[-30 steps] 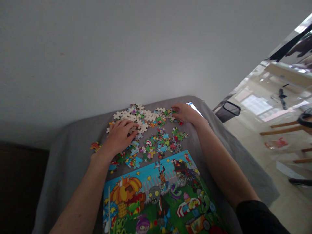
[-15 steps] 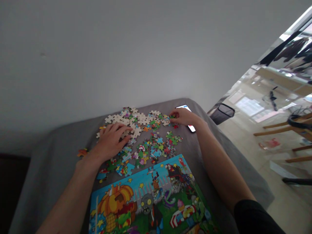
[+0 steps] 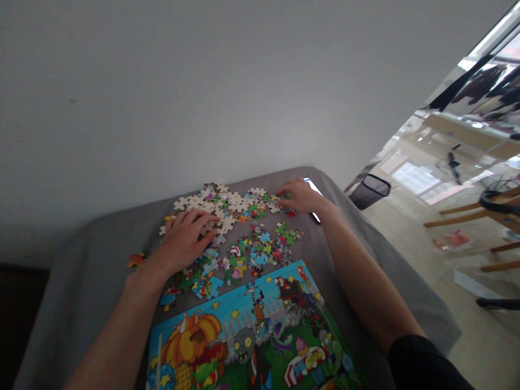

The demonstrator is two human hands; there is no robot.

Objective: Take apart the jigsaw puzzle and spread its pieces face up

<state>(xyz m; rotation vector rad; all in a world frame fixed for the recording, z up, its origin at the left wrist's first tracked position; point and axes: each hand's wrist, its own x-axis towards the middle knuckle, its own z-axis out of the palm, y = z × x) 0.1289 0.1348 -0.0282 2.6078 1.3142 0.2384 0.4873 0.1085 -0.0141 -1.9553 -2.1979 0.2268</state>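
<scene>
Fingers of the left hand (image 3: pixel 183 242) lie spread wide and flat on the jigsaw pieces (image 3: pixel 221 208) at the middle of the frame, holding nothing that shows. Those of the right hand (image 3: pixel 298 196) draw narrow, their fingertips (image 3: pixel 281 192) at the right end of the same heap, though whether they pinch a piece is too small to tell. That right hand has just slid a little left, in toward the pieces and across the phone (image 3: pixel 312 187), which lies partly hidden beneath and behind it near the far edge of the gray cloth (image 3: pixel 93 254). Most pieces in the upper heap show their cream backs, while those lower down, nearer the centre, lie picture side up in bright greens, blues and reds. One stray piece (image 3: pixel 136 260) sits apart, left of the left wrist. Below the heap, at the bottom of the frame, lies a puzzle picture (image 3: pixel 239 330) of a cartoon pumpkin and zombie, its top edge just beside the lowest pieces. A black sleeve (image 3: pixel 426 363) shows at the lower right, and past the cloth, at the right of the frame, stand a black wastebasket (image 3: pixel 376 189) and wooden chair legs (image 3: pixel 467 208) on a shiny tiled floor (image 3: pixel 479 325).
</scene>
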